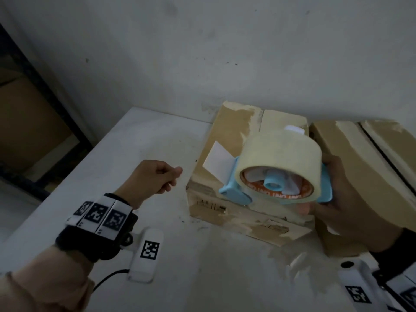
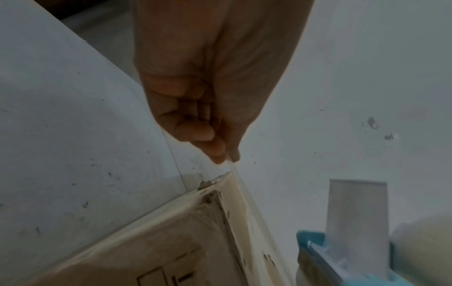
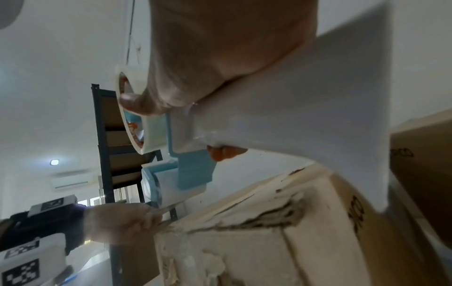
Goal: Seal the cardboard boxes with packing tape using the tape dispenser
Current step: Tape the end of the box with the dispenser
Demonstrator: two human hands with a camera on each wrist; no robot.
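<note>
2 cardboard boxes (image 1: 227, 140) (image 1: 360, 172), 1 tape dispenser (image 1: 236, 190), 1 tape roll (image 1: 281, 154), 2 hands (image 1: 155, 176) (image 1: 344, 199), 1 table (image 1: 139, 140).

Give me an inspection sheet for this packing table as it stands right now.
Surface: white table, scuffed and speckled.
Job's things: blue tape dispenser with a roll of packing tape, held above the near cardboard box; second cardboard box beside it. Both boxes show torn, peeled paper.
Clutter: nothing seen.
Hands: left hand pinches a clear tape strip by the box corner; right hand grips the dispenser.
Cables: black cable runs to the white marker block at the left wrist.
Surroundings: stained white wall; dark metal shelving holding cardboard.
</note>
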